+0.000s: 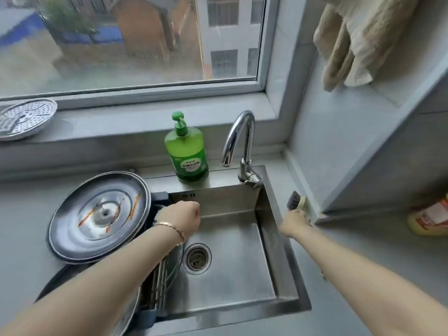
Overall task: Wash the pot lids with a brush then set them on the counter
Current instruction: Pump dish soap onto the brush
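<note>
A large steel pot lid lies upside down on the counter left of the sink. A second lid leans in the dish rack at the sink's left side, mostly hidden by my left forearm. My left hand hovers over that lid's upper rim with fingers curled down around it; the fingertips are hidden. On the counter right of the sink, my right hand grips the handle of a dish brush with dark bristles pointing up.
A green soap bottle and the faucet stand behind the basin. The drain is uncovered. A perforated steamer plate lies on the windowsill. A cloth hangs at upper right, and a yellow bottle lies far right.
</note>
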`<move>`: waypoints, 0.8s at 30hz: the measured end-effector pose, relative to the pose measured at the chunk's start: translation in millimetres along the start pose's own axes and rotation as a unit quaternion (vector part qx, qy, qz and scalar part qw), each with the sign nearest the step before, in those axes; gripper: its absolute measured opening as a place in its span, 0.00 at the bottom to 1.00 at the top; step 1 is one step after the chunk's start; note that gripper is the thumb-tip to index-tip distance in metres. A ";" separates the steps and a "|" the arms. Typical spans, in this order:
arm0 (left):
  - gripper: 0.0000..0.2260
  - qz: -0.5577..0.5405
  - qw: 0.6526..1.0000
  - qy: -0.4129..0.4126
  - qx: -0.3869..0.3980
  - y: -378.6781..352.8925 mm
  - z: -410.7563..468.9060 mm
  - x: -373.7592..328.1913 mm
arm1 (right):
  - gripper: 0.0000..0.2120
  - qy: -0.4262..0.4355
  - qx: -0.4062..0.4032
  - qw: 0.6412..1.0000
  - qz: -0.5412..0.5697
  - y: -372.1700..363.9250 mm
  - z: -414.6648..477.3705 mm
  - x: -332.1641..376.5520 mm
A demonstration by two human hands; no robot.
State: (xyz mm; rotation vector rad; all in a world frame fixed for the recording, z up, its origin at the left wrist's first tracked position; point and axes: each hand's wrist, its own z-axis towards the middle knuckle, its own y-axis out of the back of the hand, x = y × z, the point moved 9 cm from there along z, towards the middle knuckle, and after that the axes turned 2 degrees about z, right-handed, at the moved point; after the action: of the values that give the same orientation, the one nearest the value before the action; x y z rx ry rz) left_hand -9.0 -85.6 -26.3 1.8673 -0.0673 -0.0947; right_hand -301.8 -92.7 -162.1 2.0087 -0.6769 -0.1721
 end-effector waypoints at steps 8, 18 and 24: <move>0.10 0.008 1.000 0.015 -0.018 -12.1 23.8 7.1 | 0.16 -0.102 -0.122 0.979 0.128 6.4 37.9 -33.6; 0.13 -0.024 0.996 0.065 -0.062 4.3 56.5 50.6 | 0.35 0.312 -0.152 0.931 -0.112 9.5 -56.9 83.8; 0.17 -0.159 0.962 0.071 -0.211 74.7 76.5 87.4 | 0.31 0.347 -0.030 0.928 -0.130 -5.5 -84.8 144.0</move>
State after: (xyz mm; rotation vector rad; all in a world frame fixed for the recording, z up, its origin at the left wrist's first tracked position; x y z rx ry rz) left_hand 70.5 -188.6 20.0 1.4398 0.3312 -0.1817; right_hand -146.5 -102.0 -100.8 1.9128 0.0463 0.3533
